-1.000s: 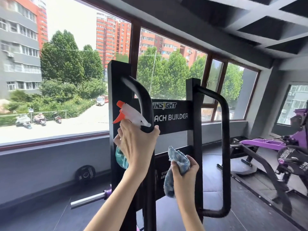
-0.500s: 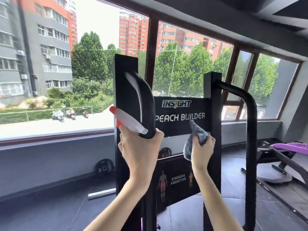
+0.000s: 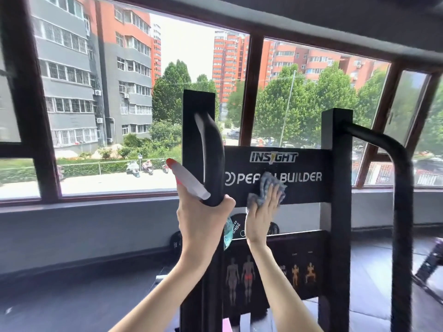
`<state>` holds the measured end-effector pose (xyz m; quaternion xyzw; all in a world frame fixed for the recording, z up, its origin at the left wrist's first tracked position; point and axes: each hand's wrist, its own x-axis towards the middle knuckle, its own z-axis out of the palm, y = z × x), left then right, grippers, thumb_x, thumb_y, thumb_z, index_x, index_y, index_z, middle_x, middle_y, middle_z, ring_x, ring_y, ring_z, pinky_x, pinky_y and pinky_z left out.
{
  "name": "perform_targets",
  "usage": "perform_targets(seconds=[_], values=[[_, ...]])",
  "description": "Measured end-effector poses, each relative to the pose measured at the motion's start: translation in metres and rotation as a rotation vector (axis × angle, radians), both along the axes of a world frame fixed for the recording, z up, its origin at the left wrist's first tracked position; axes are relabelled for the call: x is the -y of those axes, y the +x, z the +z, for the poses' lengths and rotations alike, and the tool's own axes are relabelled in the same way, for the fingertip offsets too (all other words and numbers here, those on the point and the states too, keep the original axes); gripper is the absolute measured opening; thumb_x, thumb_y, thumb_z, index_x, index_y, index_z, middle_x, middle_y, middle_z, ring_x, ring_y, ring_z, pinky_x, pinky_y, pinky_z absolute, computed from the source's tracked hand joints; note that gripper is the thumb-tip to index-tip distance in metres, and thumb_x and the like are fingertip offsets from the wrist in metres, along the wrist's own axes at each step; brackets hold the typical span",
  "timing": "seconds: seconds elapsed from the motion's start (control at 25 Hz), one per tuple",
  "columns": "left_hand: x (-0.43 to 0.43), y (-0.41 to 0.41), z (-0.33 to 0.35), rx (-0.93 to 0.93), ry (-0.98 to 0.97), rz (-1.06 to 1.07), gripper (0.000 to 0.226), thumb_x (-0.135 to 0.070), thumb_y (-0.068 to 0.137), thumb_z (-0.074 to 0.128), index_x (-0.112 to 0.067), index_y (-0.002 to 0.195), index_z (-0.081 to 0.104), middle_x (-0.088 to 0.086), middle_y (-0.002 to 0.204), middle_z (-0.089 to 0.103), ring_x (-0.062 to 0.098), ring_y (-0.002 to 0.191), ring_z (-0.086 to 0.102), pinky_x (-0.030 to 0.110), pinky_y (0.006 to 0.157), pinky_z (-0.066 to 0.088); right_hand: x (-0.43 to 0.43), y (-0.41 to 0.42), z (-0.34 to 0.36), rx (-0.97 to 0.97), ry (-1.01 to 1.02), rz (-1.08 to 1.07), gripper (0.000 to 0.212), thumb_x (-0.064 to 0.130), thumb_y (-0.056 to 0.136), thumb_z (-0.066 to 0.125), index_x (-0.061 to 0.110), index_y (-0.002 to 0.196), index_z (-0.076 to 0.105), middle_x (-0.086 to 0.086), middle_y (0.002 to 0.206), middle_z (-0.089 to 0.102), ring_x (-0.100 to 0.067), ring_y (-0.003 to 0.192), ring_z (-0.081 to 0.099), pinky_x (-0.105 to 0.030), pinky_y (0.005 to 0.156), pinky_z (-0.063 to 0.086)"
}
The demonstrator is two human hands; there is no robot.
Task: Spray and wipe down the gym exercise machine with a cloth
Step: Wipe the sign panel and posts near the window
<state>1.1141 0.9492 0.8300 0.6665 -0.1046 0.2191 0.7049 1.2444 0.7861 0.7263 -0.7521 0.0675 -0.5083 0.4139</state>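
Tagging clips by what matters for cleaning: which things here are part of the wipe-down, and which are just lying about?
In use: spray bottle gripped in the left hand; cloth pressed by the right hand on the machine's name panel.
Lying about: weight plate low behind the panel; parked scooters outside the window.

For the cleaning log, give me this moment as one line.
step: wiping | left hand grips spray bottle and curved handle | right hand presses cloth flat on PEACH BUILDER panel
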Motion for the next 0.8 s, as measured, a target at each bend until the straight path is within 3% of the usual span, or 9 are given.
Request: perform_targets(seconds=[0.16, 0.24, 0.28, 0.44, 0.52, 0.6, 0.68, 0.72, 0.8], values=[[0.000, 0.008, -0.001, 0.041, 0.024, 0.033, 0.053, -0.003, 0.075, 0.070, -0.001, 0.121, 0.044, -0.016, 0.066, 0.054, -0.005, 0.057, 0.057, 0.007, 0.053, 0.042, -0.029, -0.006, -0.009, -0.090, -0.580, 0.034, 0.073, 0.018, 0.099, 0.041, 0.017, 0.151, -0.010, -0.006, 0.160, -0.006, -0.017, 0.147, -0.011, -0.039, 0.119, -0.006], [0.000, 0.006, -0.004, 0.025, 0.004, 0.035, 0.047, -0.007, 0.074, 0.071, -0.009, 0.114, 0.047, -0.009, 0.073, 0.058, 0.001, 0.059, 0.058, 0.016, 0.058, 0.044, -0.003, -0.010, -0.013, -0.102, -0.788, 0.056, 0.066, 0.023, 0.100, 0.030, 0.021, 0.151, -0.012, -0.003, 0.160, -0.006, -0.015, 0.147, -0.008, -0.038, 0.119, -0.001], [0.000, 0.004, -0.003, 0.029, 0.000, 0.039, 0.044, -0.008, 0.073, 0.071, -0.012, 0.111, 0.048, -0.008, 0.074, 0.060, 0.004, 0.061, 0.059, 0.020, 0.060, 0.044, 0.014, -0.010, -0.013, -0.103, -0.771, 0.044, 0.061, 0.028, 0.100, 0.024, 0.020, 0.151, -0.009, -0.001, 0.160, -0.005, -0.015, 0.147, -0.007, -0.039, 0.119, 0.003], [0.001, 0.002, -0.004, 0.064, -0.012, 0.102, 0.038, -0.011, 0.074, 0.072, -0.016, 0.102, 0.046, -0.016, 0.065, 0.054, 0.000, 0.057, 0.054, 0.026, 0.062, 0.040, 0.029, -0.005, 0.003, -0.101, -0.155, -0.063, 0.057, 0.027, 0.103, 0.028, 0.021, 0.149, -0.005, -0.004, 0.159, -0.004, -0.021, 0.147, -0.005, -0.045, 0.120, 0.003], [0.002, 0.005, -0.004, 0.070, -0.003, 0.120, 0.038, -0.012, 0.074, 0.072, -0.015, 0.101, 0.046, -0.017, 0.065, 0.051, 0.001, 0.058, 0.053, 0.026, 0.062, 0.039, -0.014, -0.006, 0.005, -0.016, -0.334, 0.027, 0.059, 0.022, 0.101, 0.029, 0.027, 0.151, -0.002, 0.005, 0.158, 0.002, -0.021, 0.147, 0.002, -0.046, 0.119, 0.006], [0.002, 0.005, -0.005, 0.082, 0.018, 0.139, 0.036, -0.012, 0.073, 0.071, -0.015, 0.099, 0.045, -0.016, 0.065, 0.050, 0.003, 0.060, 0.053, 0.027, 0.063, 0.041, -0.045, -0.011, -0.004, 0.022, -0.621, 0.222, 0.051, 0.027, 0.100, 0.034, 0.030, 0.147, 0.015, 0.022, 0.156, 0.007, -0.016, 0.146, 0.010, -0.043, 0.119, 0.012], [0.002, 0.004, -0.004, 0.073, 0.040, 0.144, 0.035, -0.013, 0.073, 0.071, -0.018, 0.095, 0.045, -0.014, 0.068, 0.052, 0.008, 0.063, 0.055, 0.029, 0.065, 0.044, -0.027, -0.009, 0.007, 0.087, -0.843, 0.183, 0.059, 0.016, 0.096, 0.045, 0.018, 0.149, 0.021, 0.011, 0.158, 0.012, -0.013, 0.146, 0.010, -0.042, 0.117, 0.018], [0.002, 0.003, -0.004, 0.067, 0.039, 0.146, 0.035, -0.013, 0.073, 0.071, -0.020, 0.093, 0.044, -0.013, 0.069, 0.052, 0.011, 0.064, 0.055, 0.030, 0.066, 0.044, -0.010, -0.004, 0.014, 0.115, -0.851, 0.105, 0.058, 0.014, 0.097, 0.045, 0.015, 0.150, 0.021, 0.005, 0.157, 0.014, -0.012, 0.146, 0.009, -0.043, 0.117, 0.019], [0.002, 0.004, -0.004, 0.068, 0.032, 0.155, 0.035, -0.013, 0.073, 0.072, -0.020, 0.093, 0.044, -0.012, 0.069, 0.054, 0.015, 0.067, 0.057, 0.033, 0.069, 0.046, 0.013, 0.008, 0.040, 0.087, -0.529, -0.029, 0.053, 0.016, 0.101, 0.038, 0.013, 0.150, 0.019, -0.002, 0.157, 0.017, -0.015, 0.147, 0.009, -0.046, 0.116, 0.019]])
